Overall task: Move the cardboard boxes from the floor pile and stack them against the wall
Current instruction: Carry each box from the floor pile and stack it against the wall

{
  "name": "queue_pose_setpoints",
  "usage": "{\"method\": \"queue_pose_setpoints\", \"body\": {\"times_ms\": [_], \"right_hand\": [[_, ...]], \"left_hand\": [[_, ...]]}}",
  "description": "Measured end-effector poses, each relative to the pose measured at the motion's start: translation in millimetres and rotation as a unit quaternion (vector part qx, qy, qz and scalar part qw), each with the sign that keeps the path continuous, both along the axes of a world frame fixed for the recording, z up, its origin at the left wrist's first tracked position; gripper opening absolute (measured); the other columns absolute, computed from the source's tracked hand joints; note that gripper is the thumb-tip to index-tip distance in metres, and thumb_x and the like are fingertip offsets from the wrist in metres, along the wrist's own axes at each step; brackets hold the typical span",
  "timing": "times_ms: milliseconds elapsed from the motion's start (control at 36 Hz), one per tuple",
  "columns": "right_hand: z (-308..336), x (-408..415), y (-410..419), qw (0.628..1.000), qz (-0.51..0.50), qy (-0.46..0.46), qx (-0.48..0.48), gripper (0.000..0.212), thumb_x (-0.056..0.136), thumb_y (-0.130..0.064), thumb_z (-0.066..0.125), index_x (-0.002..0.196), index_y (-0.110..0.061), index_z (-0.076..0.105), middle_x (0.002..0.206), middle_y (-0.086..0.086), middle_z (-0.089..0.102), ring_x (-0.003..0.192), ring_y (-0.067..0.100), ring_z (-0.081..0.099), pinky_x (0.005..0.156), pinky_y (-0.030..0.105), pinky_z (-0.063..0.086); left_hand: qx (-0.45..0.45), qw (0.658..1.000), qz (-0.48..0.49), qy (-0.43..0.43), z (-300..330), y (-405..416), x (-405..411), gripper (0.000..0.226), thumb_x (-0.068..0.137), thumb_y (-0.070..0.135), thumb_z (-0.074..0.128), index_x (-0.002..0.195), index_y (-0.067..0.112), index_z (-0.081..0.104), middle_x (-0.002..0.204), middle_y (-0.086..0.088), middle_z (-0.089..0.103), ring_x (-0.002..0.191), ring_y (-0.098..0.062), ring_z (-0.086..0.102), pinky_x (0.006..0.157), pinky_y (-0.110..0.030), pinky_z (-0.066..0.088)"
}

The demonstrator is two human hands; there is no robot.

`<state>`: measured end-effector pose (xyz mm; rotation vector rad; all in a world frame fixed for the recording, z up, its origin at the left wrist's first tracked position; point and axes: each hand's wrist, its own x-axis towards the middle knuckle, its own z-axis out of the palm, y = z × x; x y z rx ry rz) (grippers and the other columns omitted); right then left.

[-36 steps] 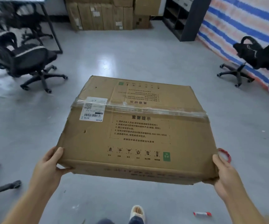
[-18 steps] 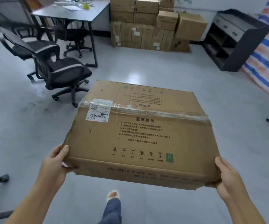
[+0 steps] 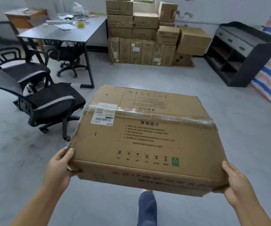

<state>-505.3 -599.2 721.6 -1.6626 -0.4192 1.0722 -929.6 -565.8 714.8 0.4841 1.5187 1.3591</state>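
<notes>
The person is carrying a big taped cardboard box [image 3: 147, 141] out in front at about waist height, well above the grey floor [image 3: 147, 75]. Both arms are reaching forward, the left hand [image 3: 59, 167] and right hand [image 3: 235, 181] gripping the near corners, thumbs on top, fingers curling underneath. The stack of boxes [image 3: 144, 35] is sitting against the far wall, well ahead.
</notes>
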Motion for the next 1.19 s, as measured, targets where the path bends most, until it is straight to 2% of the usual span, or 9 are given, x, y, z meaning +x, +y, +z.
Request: {"method": "queue_pose_setpoints", "body": {"times_ms": [83, 306, 444, 583, 694, 806, 944, 1083, 1194], "right_hand": [[-1, 16, 71, 1.0, 0.007, 0.006, 0.004, 0.02, 0.103, -0.023, 0.037, 0.102, -0.021, 0.057, 0.092, -0.003, 0.061, 0.076, 0.024, 0.054, 0.065, 0.04, 0.039], [20, 64, 261, 1.0, 0.028, 0.004, 0.011, 0.023, 0.103, -0.023, 0.037, 0.119, -0.019, 0.054, 0.097, -0.002, 0.061, 0.081, 0.021, 0.056, 0.064, 0.04, 0.044], [32, 76, 365, 0.999, 0.036, -0.01, 0.014, 0.021, 0.103, -0.022, 0.039, 0.116, -0.017, 0.054, 0.107, 0.006, 0.06, 0.081, 0.023, 0.056, 0.064, 0.042, 0.046], [31, 75, 466, 0.998, 0.048, -0.015, 0.027, 0.02, 0.103, -0.022, 0.038, 0.114, -0.019, 0.055, 0.093, -0.003, 0.063, 0.08, 0.023, 0.058, 0.065, 0.043, 0.046], [23, 67, 554, 0.998, 0.039, -0.016, 0.036, 0.02, 0.102, -0.022, 0.039, 0.113, -0.021, 0.056, 0.093, -0.004, 0.063, 0.08, 0.022, 0.058, 0.068, 0.045, 0.044], [22, 60, 635, 0.999, 0.017, -0.009, 0.042, 0.021, 0.102, -0.023, 0.039, 0.114, -0.021, 0.055, 0.094, -0.004, 0.062, 0.08, 0.023, 0.056, 0.07, 0.046, 0.04], [40, 48, 727, 0.999, -0.004, -0.014, 0.04, 0.024, 0.102, -0.024, 0.039, 0.118, -0.022, 0.056, 0.097, -0.002, 0.063, 0.08, 0.023, 0.056, 0.068, 0.045, 0.042], [48, 34, 820, 0.999, -0.032, -0.009, 0.037, 0.028, 0.103, -0.024, 0.038, 0.125, -0.02, 0.054, 0.108, 0.004, 0.062, 0.081, 0.021, 0.056, 0.068, 0.046, 0.043], [55, 28, 891, 0.999, -0.024, -0.008, 0.037, 0.026, 0.103, -0.023, 0.037, 0.121, -0.017, 0.055, 0.079, -0.005, 0.07, 0.079, 0.023, 0.056, 0.067, 0.047, 0.044]], "left_hand": [[0.004, 1.0, 0.014, -0.003, -3, 68, 18, 0.02, 0.099, 0.012, 0.047, 0.117, 0.01, 0.055, 0.104, -0.003, 0.056, 0.091, -0.019, 0.054, 0.078, -0.056, 0.047], [0.008, 0.999, 0.03, -0.025, 9, 235, 68, 0.017, 0.1, 0.011, 0.045, 0.09, 0.018, 0.058, 0.094, 0.0, 0.057, 0.083, -0.018, 0.053, 0.079, -0.051, 0.047], [0.01, 0.999, 0.049, -0.022, 10, 324, 80, 0.014, 0.1, 0.012, 0.044, 0.095, 0.014, 0.057, 0.097, -0.001, 0.056, 0.089, -0.02, 0.053, 0.07, -0.056, 0.052], [0.01, 0.999, 0.048, -0.019, -1, 425, 74, 0.021, 0.1, 0.014, 0.045, 0.119, 0.008, 0.053, 0.106, -0.005, 0.057, 0.101, -0.025, 0.053, 0.058, -0.053, 0.054], [0.015, 0.999, 0.026, -0.028, -10, 521, 66, 0.015, 0.1, 0.014, 0.045, 0.104, 0.011, 0.059, 0.103, -0.007, 0.059, 0.095, -0.026, 0.054, 0.064, -0.057, 0.054], [0.023, 0.999, 0.012, -0.042, -7, 615, 56, 0.015, 0.1, 0.014, 0.046, 0.107, 0.008, 0.058, 0.102, -0.004, 0.058, 0.098, -0.024, 0.054, 0.056, -0.054, 0.056], [0.028, 0.999, -0.018, -0.04, 18, 730, 49, 0.013, 0.1, 0.013, 0.044, 0.103, 0.011, 0.056, 0.096, -0.003, 0.054, 0.084, -0.019, 0.052, 0.076, -0.055, 0.048], [0.04, 0.998, -0.018, -0.039, 33, 841, 37, 0.014, 0.1, 0.012, 0.045, 0.111, 0.013, 0.054, 0.097, -0.001, 0.055, 0.084, -0.018, 0.053, 0.076, -0.054, 0.048], [0.044, 0.998, -0.018, -0.048, 38, 916, 30, 0.023, 0.099, 0.011, 0.048, 0.122, 0.012, 0.052, 0.105, -0.003, 0.057, 0.092, -0.019, 0.054, 0.072, -0.057, 0.05]]}}
